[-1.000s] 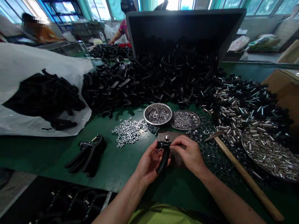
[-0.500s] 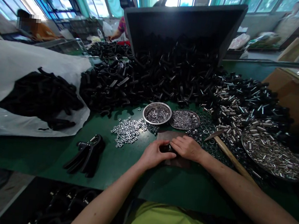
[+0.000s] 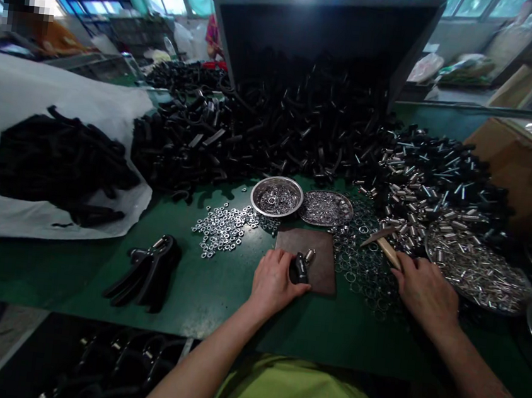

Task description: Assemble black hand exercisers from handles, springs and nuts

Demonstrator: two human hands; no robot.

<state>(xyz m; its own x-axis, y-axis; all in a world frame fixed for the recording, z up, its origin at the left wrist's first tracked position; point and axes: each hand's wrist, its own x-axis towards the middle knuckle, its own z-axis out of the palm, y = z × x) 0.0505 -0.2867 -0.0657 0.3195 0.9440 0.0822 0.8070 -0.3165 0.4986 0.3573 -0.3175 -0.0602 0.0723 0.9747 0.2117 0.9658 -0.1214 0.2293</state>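
My left hand [image 3: 274, 281] is closed around a small black plastic part [image 3: 301, 268], held down on a brown square plate [image 3: 323, 276]. A short metal coil spring [image 3: 310, 255] shows at the part's upper right. Most of the black part is hidden by my fingers. To the right, my right hand [image 3: 428, 297] grips the wooden handle of a hammer [image 3: 388, 251], whose head points left above scattered metal rings [image 3: 355, 275]. Left of my left hand lies a pair of black hand grippers [image 3: 149, 270] with a spring at the top.
Loose nuts [image 3: 222, 229] lie beside a steel bowl [image 3: 274, 214] and a dish of small metal parts [image 3: 326, 208]. Black handles [image 3: 254, 134] spill from a tipped bin [image 3: 328, 34]. Springs and pins fill a right-hand tray [image 3: 482, 266]. A white sack [image 3: 136, 211] stands left; two people work beyond.
My right hand has left the black part and moved right onto the hammer's handle. My left hand stays on the part, and the spring and plate are now uncovered.
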